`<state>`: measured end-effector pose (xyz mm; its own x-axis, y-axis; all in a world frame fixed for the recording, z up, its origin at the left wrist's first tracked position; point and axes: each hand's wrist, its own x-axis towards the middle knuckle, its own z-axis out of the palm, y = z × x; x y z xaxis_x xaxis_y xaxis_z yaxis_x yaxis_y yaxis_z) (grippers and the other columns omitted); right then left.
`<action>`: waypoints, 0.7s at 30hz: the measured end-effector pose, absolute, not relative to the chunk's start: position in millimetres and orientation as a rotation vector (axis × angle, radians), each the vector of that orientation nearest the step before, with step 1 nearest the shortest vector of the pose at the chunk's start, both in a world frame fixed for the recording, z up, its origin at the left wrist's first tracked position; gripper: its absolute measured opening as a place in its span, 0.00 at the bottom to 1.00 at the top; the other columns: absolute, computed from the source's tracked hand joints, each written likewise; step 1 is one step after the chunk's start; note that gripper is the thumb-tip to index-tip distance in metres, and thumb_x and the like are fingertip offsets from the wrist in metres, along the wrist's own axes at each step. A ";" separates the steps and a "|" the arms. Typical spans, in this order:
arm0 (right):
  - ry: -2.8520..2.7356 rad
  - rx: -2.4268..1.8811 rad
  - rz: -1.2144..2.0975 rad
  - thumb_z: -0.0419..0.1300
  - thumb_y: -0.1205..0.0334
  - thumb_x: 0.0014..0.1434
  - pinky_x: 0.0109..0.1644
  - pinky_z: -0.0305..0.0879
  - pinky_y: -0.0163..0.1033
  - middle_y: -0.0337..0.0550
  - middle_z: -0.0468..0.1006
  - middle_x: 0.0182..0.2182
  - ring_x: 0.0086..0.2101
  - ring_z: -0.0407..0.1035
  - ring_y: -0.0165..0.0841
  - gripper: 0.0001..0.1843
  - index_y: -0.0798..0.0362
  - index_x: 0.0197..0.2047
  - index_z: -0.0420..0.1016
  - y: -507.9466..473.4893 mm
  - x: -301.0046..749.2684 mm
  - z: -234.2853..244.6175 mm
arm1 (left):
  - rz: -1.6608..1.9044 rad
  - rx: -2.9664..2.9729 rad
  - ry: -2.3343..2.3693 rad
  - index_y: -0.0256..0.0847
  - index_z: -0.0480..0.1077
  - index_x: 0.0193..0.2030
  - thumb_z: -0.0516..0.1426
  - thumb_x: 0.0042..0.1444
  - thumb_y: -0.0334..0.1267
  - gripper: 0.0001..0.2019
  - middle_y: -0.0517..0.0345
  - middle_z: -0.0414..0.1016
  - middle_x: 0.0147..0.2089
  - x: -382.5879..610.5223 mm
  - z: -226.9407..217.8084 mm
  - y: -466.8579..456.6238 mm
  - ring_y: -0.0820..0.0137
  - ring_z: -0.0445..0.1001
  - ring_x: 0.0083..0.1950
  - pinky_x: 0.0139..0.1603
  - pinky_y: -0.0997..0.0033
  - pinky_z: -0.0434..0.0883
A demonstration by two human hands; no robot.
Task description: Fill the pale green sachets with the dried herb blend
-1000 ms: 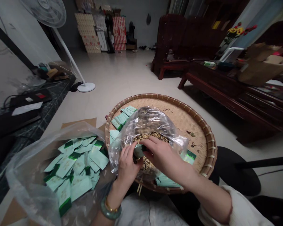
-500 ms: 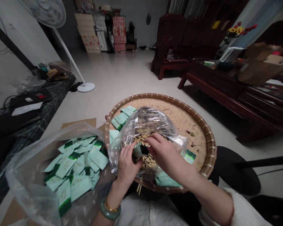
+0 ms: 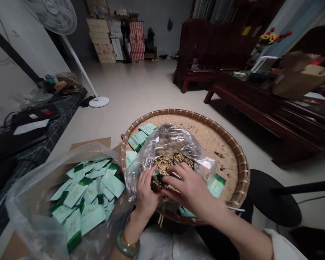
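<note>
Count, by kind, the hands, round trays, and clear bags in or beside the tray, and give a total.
Left hand and right hand: 2
Tray: 1
Bag in the tray and bag beside it: 2
Total: 5

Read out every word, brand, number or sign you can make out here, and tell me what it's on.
Nothing can be read clearly.
White standing fan: mark at its centre, too small and blurred.
Pale-green rectangular sachets with dark-green ends: printed marks, too blurred.
Stacked red-and-white patterned boxes: no legible words.
Small red rectangular label and small white one on the flat black item: too small.
</note>
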<state>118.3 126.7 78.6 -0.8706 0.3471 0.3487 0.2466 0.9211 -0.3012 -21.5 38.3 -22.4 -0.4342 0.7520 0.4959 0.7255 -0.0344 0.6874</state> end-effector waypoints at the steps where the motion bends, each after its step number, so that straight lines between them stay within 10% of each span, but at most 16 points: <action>1: -2.710 -0.456 0.296 0.57 0.61 0.62 0.36 0.63 0.40 0.49 0.74 0.37 0.36 0.64 0.37 0.07 0.53 0.37 0.75 125.6 118.6 74.9 | 1.523 1.654 2.145 0.41 0.65 0.57 0.60 0.52 0.39 0.25 0.45 0.74 0.52 -21.1 -21.9 38.0 0.55 0.72 0.54 0.55 0.51 0.69; 7: -2.722 -0.500 0.592 0.52 0.69 0.63 0.30 0.58 0.34 0.43 0.71 0.29 0.29 0.65 0.30 0.09 0.55 0.34 0.73 136.7 123.2 75.0 | 1.452 1.287 1.867 0.42 0.70 0.54 0.62 0.47 0.34 0.24 0.50 0.77 0.50 -31.5 -16.7 35.0 0.60 0.76 0.49 0.49 0.58 0.74; 17: -2.277 -0.727 1.725 0.58 0.53 0.59 0.26 0.61 0.33 0.37 0.71 0.19 0.22 0.66 0.28 0.15 0.55 0.27 0.68 183.6 130.6 68.2 | 1.245 0.697 1.403 0.35 0.77 0.35 0.67 0.36 0.35 0.16 0.57 0.80 0.29 -50.1 -0.6 33.1 0.73 0.71 0.23 0.25 0.73 0.69; 21: -2.083 -0.831 1.688 0.60 0.50 0.56 0.27 0.63 0.33 0.39 0.73 0.30 0.26 0.66 0.29 0.18 0.53 0.44 0.69 182.4 122.7 54.6 | 1.292 0.661 1.423 0.35 0.77 0.38 0.67 0.36 0.35 0.18 0.57 0.80 0.30 -44.4 -4.0 35.3 0.73 0.71 0.24 0.25 0.75 0.68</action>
<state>122.7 182.4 54.6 -0.7740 0.6249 -0.1021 0.2294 0.1264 -0.9651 -44.4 35.3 -4.0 -0.2923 0.8983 -0.3280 -0.2399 0.2632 0.9345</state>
